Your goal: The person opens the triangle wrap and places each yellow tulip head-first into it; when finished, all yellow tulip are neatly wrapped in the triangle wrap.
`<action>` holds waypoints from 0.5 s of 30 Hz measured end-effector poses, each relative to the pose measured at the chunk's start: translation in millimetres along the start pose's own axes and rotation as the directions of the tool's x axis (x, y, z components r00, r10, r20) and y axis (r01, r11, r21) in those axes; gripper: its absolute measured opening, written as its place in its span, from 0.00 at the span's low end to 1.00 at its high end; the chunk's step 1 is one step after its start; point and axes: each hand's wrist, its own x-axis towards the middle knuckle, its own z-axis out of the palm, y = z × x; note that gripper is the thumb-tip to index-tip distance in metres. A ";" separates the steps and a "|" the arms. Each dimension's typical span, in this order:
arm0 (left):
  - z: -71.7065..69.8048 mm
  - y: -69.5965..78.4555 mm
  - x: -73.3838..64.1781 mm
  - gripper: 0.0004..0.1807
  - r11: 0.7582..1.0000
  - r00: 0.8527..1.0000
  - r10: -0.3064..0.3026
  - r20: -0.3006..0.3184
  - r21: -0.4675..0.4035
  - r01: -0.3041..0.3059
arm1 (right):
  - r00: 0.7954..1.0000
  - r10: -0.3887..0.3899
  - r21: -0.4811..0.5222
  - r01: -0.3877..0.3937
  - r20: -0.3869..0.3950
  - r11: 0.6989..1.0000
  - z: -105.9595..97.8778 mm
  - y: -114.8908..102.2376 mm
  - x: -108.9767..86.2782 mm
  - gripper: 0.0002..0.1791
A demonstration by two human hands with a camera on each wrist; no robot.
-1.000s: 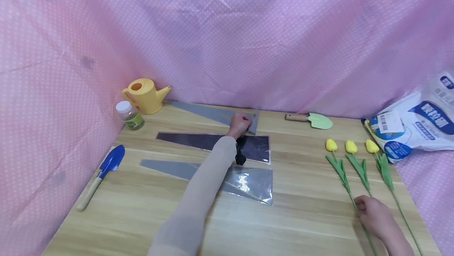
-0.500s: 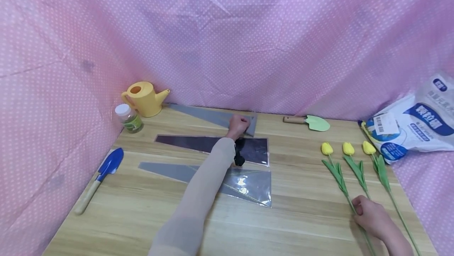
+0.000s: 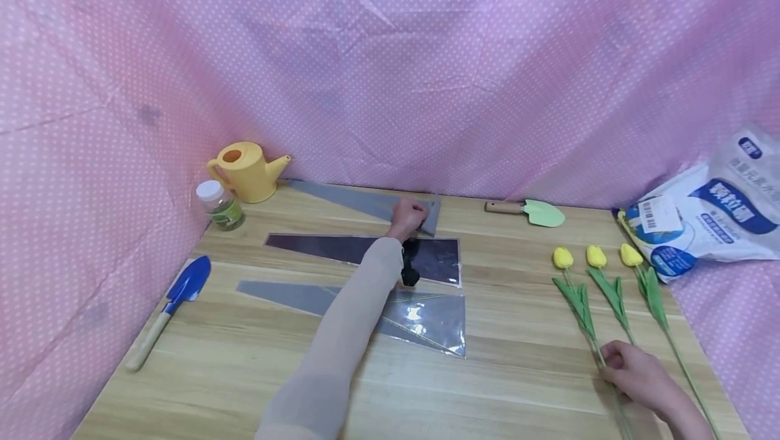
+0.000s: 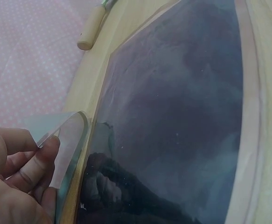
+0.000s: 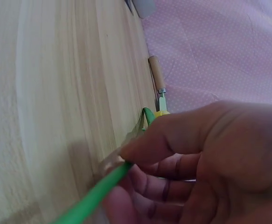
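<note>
Beyond the dark wrapper (image 3: 435,260), the left hand (image 3: 407,215) pinched a grey wrapper (image 3: 359,200); right of the dark wrapper, the right hand (image 3: 636,376) pinched the nearest tulip (image 3: 575,306), whose lower end had edged closer (apparently loose).

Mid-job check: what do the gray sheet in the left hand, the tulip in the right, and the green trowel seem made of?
Gray sheet: likely thin, smooth plastic; its lifted edge curls and looks see-through.
Tulip: probably artificial, its stem smooth, evenly green plastic or coated wire.
Green trowel: handle apparently wood, matte brown; blade smooth, pale green, coated metal or plastic, unclear.
</note>
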 end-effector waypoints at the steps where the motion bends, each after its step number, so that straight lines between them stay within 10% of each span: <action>1: 0.2 -0.4 -0.3 0.12 1.000 1.000 -0.001 0.002 -0.003 0.001 | 1.000 0.006 0.020 -0.006 0.007 1.000 0.4 0.6 0.0 0.20; 15: -2.2 11.7 7.3 0.10 0.999 0.999 0.041 0.010 0.025 -0.041 | 0.976 -0.154 0.308 0.100 0.154 0.946 -21.4 4.3 -3.0 0.26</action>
